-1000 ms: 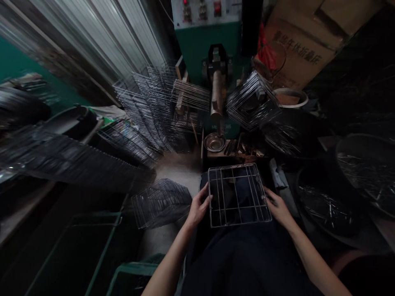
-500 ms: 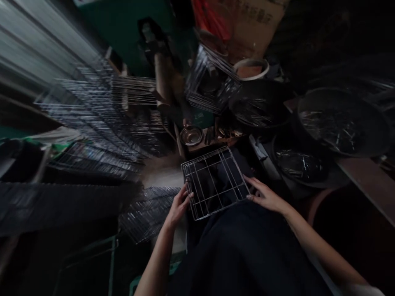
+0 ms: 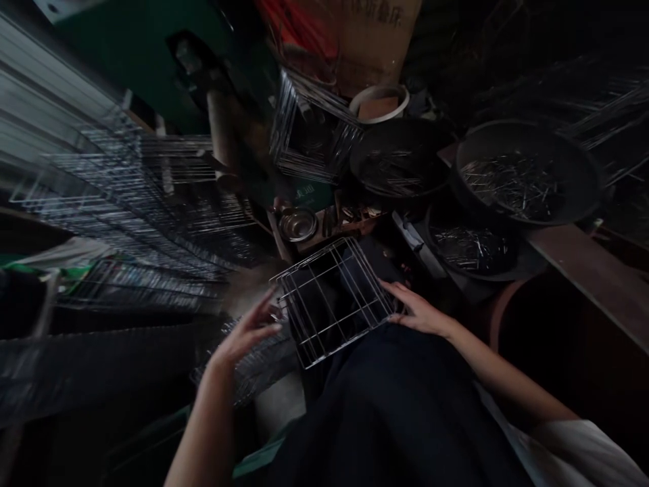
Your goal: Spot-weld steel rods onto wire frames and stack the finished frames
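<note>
A rectangular wire rack (image 3: 332,297) lies tilted over my dark-clothed lap in the middle of the view. My right hand (image 3: 413,310) grips its right edge, thumb and fingers closed on the wires. My left hand (image 3: 249,329) is just off the rack's left edge, its fingers apart and slightly blurred, with nothing in it. Below and behind that hand is a stack of wire panels (image 3: 263,358).
Piled wire racks (image 3: 126,203) fill the left side. Ahead stand a small metal bowl (image 3: 298,224) and a bundle of wire frames (image 3: 314,128). Round pans (image 3: 522,176) with metal pieces stand at the right, beside a board (image 3: 588,270) and a reddish round rim (image 3: 499,314).
My left hand has let go of the rack's left edge and moved away to the left, opening. My right hand keeps its grip. The view has shifted, so the surroundings appear further left.
</note>
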Demonstrator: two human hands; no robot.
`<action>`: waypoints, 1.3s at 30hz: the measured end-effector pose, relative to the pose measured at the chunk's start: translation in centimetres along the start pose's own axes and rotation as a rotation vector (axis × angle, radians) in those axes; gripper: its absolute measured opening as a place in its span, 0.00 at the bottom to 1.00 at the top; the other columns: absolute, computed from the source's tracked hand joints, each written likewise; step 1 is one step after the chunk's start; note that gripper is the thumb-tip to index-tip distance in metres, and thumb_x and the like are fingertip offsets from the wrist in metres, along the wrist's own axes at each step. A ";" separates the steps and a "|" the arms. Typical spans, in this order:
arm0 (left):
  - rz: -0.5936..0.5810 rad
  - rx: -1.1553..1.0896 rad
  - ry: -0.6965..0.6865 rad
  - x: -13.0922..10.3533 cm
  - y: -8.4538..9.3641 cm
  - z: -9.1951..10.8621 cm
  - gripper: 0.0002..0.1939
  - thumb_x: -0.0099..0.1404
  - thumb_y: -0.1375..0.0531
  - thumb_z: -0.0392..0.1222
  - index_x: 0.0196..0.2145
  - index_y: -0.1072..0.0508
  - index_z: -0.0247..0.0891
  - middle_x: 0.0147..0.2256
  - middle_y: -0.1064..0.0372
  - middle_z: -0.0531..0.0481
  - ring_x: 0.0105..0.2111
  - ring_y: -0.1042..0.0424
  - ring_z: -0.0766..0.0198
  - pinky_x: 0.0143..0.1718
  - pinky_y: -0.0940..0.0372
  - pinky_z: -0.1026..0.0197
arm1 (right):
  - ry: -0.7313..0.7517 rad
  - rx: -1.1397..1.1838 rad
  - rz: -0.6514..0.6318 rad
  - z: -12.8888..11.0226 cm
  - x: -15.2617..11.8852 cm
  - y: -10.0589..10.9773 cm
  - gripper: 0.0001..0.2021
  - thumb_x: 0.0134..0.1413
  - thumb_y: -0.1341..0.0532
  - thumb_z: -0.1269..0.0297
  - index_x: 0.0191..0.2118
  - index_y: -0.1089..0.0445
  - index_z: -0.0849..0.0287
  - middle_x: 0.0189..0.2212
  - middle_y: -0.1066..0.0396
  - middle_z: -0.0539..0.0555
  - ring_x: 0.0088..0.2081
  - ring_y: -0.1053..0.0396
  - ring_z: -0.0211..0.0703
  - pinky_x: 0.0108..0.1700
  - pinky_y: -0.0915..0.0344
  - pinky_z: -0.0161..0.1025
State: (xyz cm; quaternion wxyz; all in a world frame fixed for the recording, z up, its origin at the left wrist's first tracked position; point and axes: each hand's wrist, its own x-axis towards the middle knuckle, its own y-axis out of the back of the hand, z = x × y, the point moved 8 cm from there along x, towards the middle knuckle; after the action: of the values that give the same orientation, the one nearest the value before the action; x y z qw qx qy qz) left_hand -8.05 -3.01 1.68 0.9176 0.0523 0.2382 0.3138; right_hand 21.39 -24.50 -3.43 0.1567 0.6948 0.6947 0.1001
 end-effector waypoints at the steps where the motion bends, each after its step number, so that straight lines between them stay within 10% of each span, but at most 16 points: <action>1: 0.068 0.039 -0.054 0.2 1.7 2.1 0.49 0.60 0.32 0.49 0.70 0.55 0.50 0.45 0.29 0.46 0.40 0.27 0.59 0.43 0.30 0.56 | 0.005 -0.013 0.007 -0.2 -0.3 -0.2 0.42 0.58 0.35 0.58 0.72 0.55 0.47 0.67 0.46 0.57 0.66 0.45 0.59 0.64 0.42 0.57; 4: 0.063 0.196 -0.204 1.8 3.2 9.3 0.55 0.56 0.29 0.52 0.71 0.58 0.48 0.57 0.35 0.41 0.51 0.30 0.54 0.51 0.33 0.54 | 0.025 -0.050 0.040 -1.2 -1.3 -0.7 0.42 0.58 0.36 0.60 0.73 0.58 0.45 0.69 0.48 0.56 0.67 0.48 0.59 0.66 0.48 0.59; 8: -0.240 0.416 -0.288 4.6 -1.3 15.7 0.58 0.53 0.28 0.51 0.69 0.58 0.32 0.62 0.38 0.35 0.61 0.37 0.47 0.58 0.38 0.45 | 0.073 -0.122 0.056 -3.5 -2.5 -1.6 0.42 0.59 0.38 0.66 0.73 0.61 0.46 0.68 0.47 0.57 0.66 0.46 0.56 0.67 0.51 0.60; 17: -0.322 0.642 -0.373 2.7 -4.9 16.0 0.53 0.48 0.27 0.47 0.67 0.46 0.40 0.64 0.39 0.39 0.62 0.36 0.43 0.59 0.39 0.35 | 0.073 -0.169 0.014 -6.8 -5.9 -1.8 0.37 0.60 0.36 0.61 0.71 0.52 0.43 0.59 0.36 0.56 0.58 0.38 0.53 0.62 0.45 0.60; 20: -0.227 0.691 -0.436 0.8 -5.0 17.8 0.52 0.50 0.28 0.50 0.68 0.46 0.44 0.62 0.35 0.42 0.59 0.32 0.43 0.56 0.35 0.37 | 0.078 -0.132 0.101 -4.4 -5.4 3.1 0.21 0.65 0.40 0.56 0.61 0.33 0.51 0.54 0.29 0.55 0.54 0.32 0.48 0.57 0.37 0.46; 24: 0.093 0.839 -0.539 -0.9 -3.6 22.6 0.53 0.44 0.30 0.61 0.65 0.41 0.48 0.56 0.30 0.46 0.50 0.27 0.44 0.49 0.30 0.39 | -0.455 -0.495 0.341 6.3 -5.1 14.4 0.18 0.73 0.53 0.61 0.59 0.33 0.56 0.53 0.28 0.56 0.52 0.30 0.44 0.56 0.34 0.42; 27: 0.384 0.951 -0.616 -1.5 -2.5 25.2 0.51 0.42 0.34 0.68 0.63 0.38 0.53 0.53 0.30 0.51 0.48 0.27 0.44 0.51 0.31 0.37 | -0.669 -0.592 0.312 13.4 -5.9 19.9 0.15 0.69 0.44 0.62 0.55 0.31 0.62 0.52 0.30 0.62 0.52 0.30 0.50 0.55 0.33 0.50; 33: 0.346 0.980 -0.650 2.9 -4.7 22.1 0.44 0.51 0.37 0.65 0.63 0.42 0.54 0.58 0.35 0.47 0.55 0.33 0.41 0.57 0.37 0.36 | -0.827 -0.671 0.127 21.6 -6.2 20.7 0.17 0.65 0.39 0.58 0.55 0.32 0.59 0.53 0.31 0.58 0.49 0.29 0.48 0.50 0.29 0.51; 39: 0.201 0.904 -0.493 7.1 -5.9 15.2 0.44 0.49 0.32 0.59 0.60 0.41 0.48 0.55 0.34 0.41 0.54 0.32 0.39 0.54 0.35 0.34 | -0.790 -0.720 0.079 22.4 -4.8 19.6 0.16 0.65 0.39 0.59 0.54 0.32 0.59 0.53 0.31 0.58 0.50 0.30 0.48 0.51 0.30 0.51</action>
State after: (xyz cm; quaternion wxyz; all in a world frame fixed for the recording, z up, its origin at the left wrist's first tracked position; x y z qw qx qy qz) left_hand 7.22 -2.64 10.79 0.7975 0.5381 0.1208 0.2446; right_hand 47.60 -30.74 -16.96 0.6309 0.6073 0.4779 0.0686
